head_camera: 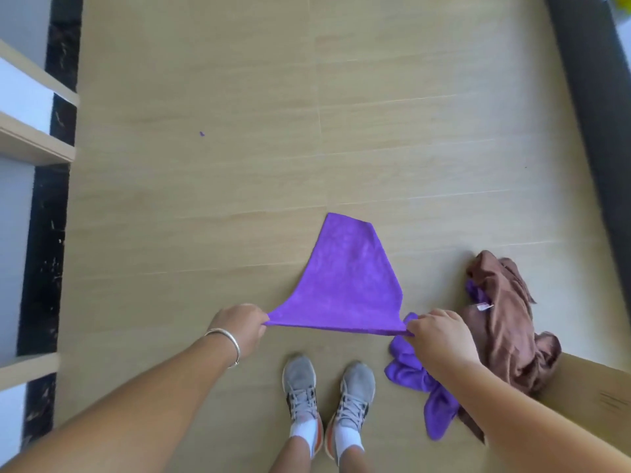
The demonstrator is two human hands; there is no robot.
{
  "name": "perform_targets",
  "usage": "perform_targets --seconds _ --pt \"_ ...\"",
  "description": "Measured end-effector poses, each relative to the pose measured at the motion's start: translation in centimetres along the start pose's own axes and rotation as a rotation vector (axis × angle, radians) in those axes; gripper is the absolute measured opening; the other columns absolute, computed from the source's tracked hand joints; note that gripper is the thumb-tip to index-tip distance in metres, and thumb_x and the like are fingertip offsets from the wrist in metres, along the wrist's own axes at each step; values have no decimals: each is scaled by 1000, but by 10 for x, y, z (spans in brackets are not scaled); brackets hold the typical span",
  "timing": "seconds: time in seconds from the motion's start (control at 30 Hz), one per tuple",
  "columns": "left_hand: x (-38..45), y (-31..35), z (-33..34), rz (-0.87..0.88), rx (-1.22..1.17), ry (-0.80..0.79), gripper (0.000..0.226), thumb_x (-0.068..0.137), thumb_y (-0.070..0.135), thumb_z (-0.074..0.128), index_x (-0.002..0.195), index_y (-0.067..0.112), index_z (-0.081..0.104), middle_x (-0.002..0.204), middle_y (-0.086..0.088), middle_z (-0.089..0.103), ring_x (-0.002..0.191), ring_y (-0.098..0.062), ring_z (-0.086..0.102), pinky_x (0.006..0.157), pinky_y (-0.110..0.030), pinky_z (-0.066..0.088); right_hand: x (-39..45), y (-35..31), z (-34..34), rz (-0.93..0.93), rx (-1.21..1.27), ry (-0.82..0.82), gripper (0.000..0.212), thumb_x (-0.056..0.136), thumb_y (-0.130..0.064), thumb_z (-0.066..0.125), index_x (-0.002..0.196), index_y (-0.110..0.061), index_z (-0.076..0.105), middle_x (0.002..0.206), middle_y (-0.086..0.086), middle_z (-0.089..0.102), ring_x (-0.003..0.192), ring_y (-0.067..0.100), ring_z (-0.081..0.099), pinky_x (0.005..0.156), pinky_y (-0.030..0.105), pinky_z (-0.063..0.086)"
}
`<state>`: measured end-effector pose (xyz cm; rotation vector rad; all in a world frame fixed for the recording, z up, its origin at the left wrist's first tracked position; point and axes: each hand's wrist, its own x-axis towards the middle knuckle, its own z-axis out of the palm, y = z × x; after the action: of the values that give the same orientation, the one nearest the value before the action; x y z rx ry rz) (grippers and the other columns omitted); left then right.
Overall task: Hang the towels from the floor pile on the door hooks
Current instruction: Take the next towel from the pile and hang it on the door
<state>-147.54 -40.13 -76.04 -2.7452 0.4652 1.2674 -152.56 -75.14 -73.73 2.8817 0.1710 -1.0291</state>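
Head view: we see a purple towel (345, 281) stretched between both hands, its near edge taut, the rest falling away toward 12 o'clock above the tan floor (205, 80). Left hand (239, 327), silver bracelet (227, 343) on the wrist, pinches the corner at 9 o'clock of the towel; right hand (440, 336) pinches the corner at 3 o'clock. Fingers of both curl round the cloth. Floor pile at 4 o'clock of the held towel: a crumpled brown towel (505, 322) and a second purple towel (420, 380), partly under the right forearm. Grey shoes (327, 401) at 6 o'clock. White shelving (24, 131) at far 9 o'clock. Cardboard box (594, 401) just beside the pile
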Motion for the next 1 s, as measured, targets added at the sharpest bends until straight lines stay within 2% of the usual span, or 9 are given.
perform_targets --seconds 0.17,0.33,0.57,0.73,0.93,1.0 --pt "-3 -21 4 -51 -109 -15 30 100 36 38 101 25 66 105 3 66 101 -24 61 74 -30 45 23 -16 -23 29 -42 33 12 88 -31 55 89 -29 67 86 -8 66 96 19 59 80 30 37" --pt "-5 -50 -56 -90 -152 59 33 100 37 37 96 21 66 100 1 67 95 -26 61 74 -32 47 51 -21 -93 36 -84 149 16 90 -34 53 88 -30 68 89 -7 68 95 20 59 77 29 33" --pt "-37 -86 -205 -145 -144 313 29 96 28 39 85 18 64 87 -1 65 84 -27 60 65 -30 42 55 -18 -242 62 -4 374 25 93 -33 52 70 -27 59 79 -4 66 87 23 54 78 31 29" --pt "-79 -106 -291 -155 -162 525 32 98 31 39 87 17 65 84 -3 64 79 -29 57 63 -30 40 31 -18 -326 30 19 577 23 94 -31 53 79 -24 69 81 -2 67 95 25 54 84 33 33" --pt "-115 -122 -318 -114 -171 692 33 100 32 37 101 25 69 97 1 65 91 -27 57 75 -37 49 12 -24 -358 -23 69 720 24 95 -30 54 80 -19 70 80 2 67 96 28 53 82 34 31" --pt "-124 -123 -305 -76 -215 747 29 100 29 41 103 27 70 97 4 65 91 -25 57 71 -35 47 8 -28 -351 -51 89 736 25 95 -29 54 79 -19 70 79 2 67 94 28 54 81 33 31"
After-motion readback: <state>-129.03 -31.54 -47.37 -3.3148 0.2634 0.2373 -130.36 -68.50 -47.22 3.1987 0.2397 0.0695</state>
